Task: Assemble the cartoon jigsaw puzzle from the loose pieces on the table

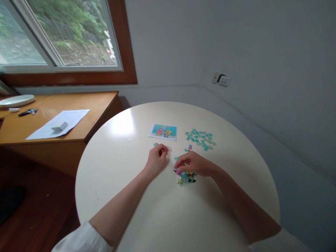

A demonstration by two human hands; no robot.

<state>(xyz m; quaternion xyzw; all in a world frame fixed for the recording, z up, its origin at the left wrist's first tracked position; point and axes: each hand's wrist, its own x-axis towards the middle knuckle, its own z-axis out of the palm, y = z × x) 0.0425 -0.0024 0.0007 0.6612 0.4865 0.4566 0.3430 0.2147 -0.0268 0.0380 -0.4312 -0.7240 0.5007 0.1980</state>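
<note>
On the white round table, a partly assembled jigsaw puzzle with cartoon figures lies partly under my right hand. That hand's thumb and fingers pinch a pink puzzle piece at the puzzle's left edge. To the left of the puzzle, my left hand is closed with its fingertips together; something tiny and dark shows at the tips, too small to make out. A loose teal and pink piece lies just beyond the left hand. A few pink and teal pieces rest beyond the right hand.
A picture card with the cartoon figures lies toward the far side of the table. Right of it spreads a pile of teal puzzle pieces. A wooden desk with paper and a white plate stands at left.
</note>
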